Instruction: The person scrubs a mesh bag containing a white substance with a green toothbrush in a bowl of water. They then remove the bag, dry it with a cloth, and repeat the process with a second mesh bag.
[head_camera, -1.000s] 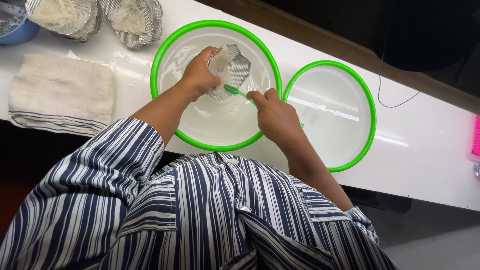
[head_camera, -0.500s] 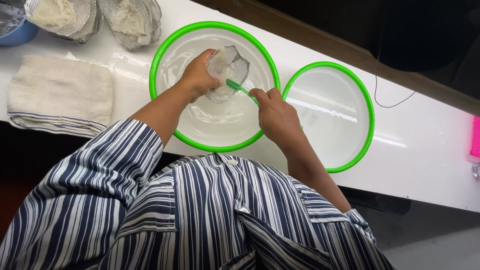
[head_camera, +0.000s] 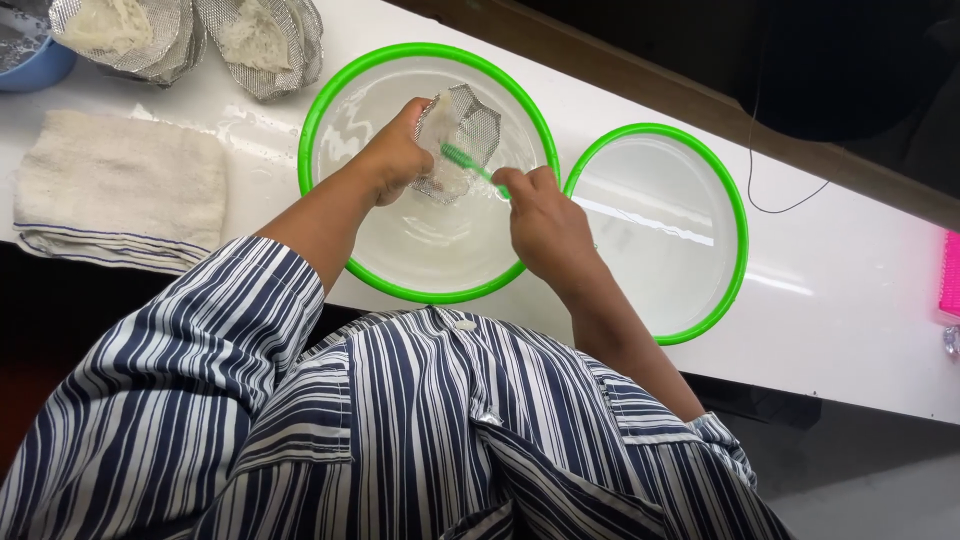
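While left hand (head_camera: 395, 160) clamps the strainer (head_camera: 455, 140) and right hand (head_camera: 545, 225) grips the brush (head_camera: 470, 168), hard scrubbing could splash water over the bowl (head_camera: 330, 105) rim

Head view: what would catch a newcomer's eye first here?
Two green-rimmed white basins sit side by side on the white counter. Over the left basin the left hand holds a metal mesh strainer, and the right hand puts a green brush to it. The right basin has no hand in it; a folded towel lies far left.
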